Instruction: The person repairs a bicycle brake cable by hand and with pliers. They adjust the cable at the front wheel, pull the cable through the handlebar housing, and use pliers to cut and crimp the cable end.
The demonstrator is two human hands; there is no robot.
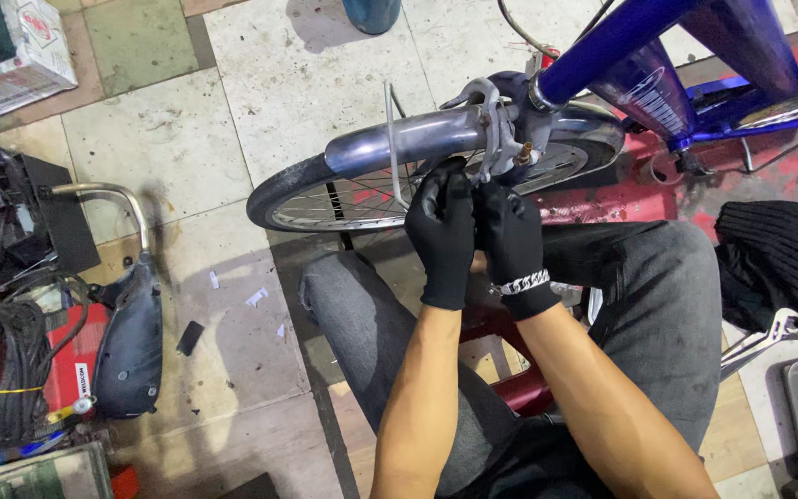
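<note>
Front brake adjustment on a blue bicycle [658, 55], seen from above. The silver caliper brake [499, 129] sits over the front wheel [325, 199], just behind the grey mudguard [408, 139]. Both gloved hands are raised beneath it: the left hand [442, 242] is curled with its fingertips at the rim, and the right hand [513, 248] is closed close under the caliper arm; whether a small part is pinched between them cannot be told. The step is judged best done with the caliper steadied by one hand while the other works, fingers kept out of the spokes [362, 203].
</note>
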